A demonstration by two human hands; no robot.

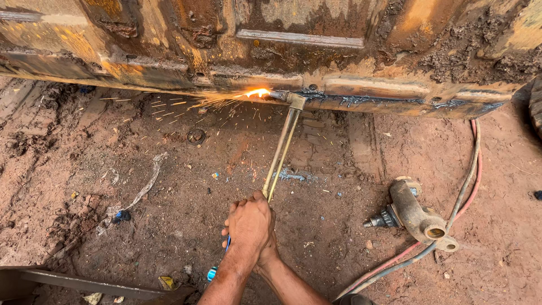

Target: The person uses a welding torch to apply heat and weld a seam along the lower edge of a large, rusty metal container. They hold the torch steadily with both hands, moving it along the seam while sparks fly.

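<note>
Both my hands wrap the handle of a long brass cutting torch (280, 152). My left hand (247, 224) lies on top, and my right hand (269, 248) sits under it, mostly hidden. The torch reaches up to the lower edge of a rusty, mud-caked steel body (361, 90). Its tip burns with a bright orange flame (258, 92) against the metal. Sparks (192, 107) spray to the left over the dirt.
Red and grey hoses (451, 214) curve along the right side of the reddish dirt ground. A rusty metal fitting (415, 214) lies beside them. A dark steel bar (79, 282) lies at the lower left, with a strip of rag (144, 186) and small scraps nearby.
</note>
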